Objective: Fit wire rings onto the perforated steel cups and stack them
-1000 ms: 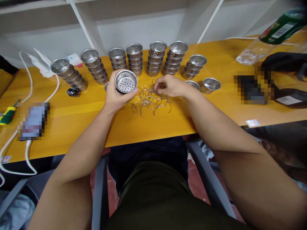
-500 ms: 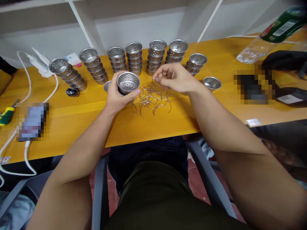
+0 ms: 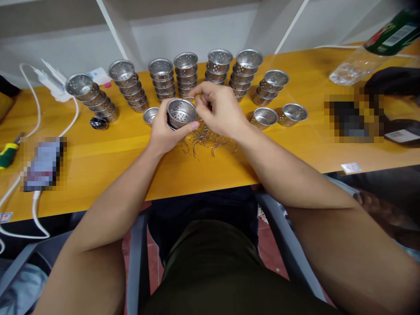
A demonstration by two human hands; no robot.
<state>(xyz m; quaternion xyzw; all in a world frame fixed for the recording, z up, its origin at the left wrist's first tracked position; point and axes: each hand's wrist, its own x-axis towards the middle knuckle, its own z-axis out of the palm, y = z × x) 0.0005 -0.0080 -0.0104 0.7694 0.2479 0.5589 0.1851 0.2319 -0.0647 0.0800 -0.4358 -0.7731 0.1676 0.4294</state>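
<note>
Head camera looks down at my two hands over the yellow table (image 3: 98,162). My left hand (image 3: 166,131) is closed round a perforated metal cup (image 3: 181,114), with the thumb on the near rim, and it holds the cup up off the table with its open side tipped toward me. My right hand (image 3: 219,109) is pinched shut on a thin wire ring (image 3: 187,99) right at the far rim of the cup, and its fingers touch the cup there (the wire is so thin I can only just see it).

I think the wire ring could slip; it is springy and skinny, so a loose pinch might let it ping away into the pile of wire rings (image 3: 210,141) just under my right hand, and then I could not tell which one it was. The cup could also turn in my left hand if I push too hard on one side. My right wrist hangs close over the pile, so it could drag rings to the table edge; and the stacks of cups (image 3: 185,74) stand just behind my fingers, so a bump could tip one over.
</note>
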